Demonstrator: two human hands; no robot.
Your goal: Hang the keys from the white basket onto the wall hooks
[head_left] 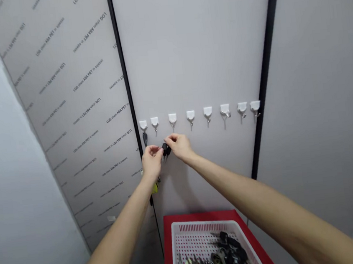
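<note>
Between my two hands, a little below the row of hooks, are black-headed keys point(165, 149). My left hand point(152, 162) pinches them from the left, thumb and fingers closed. From the right, my right hand point(179, 146) grips their top edge with thumb and forefinger. Just above stand a white wall hook point(154, 122) and another white hook point(172, 119), both with bare metal prongs. On the leftmost hook point(143, 125) hangs a black key or strap point(145, 139), partly hidden behind my left hand. A yellow-green item point(155, 188) shows below my left wrist.
Several more white hooks point(207, 112) run to the right along the grey panel. Below, a white perforated basket point(174, 249) with many keys point(227, 252) rests on a red surface point(201, 217). Black strips point(121, 62) border the panel, with a printed sheet point(75, 96) to the left.
</note>
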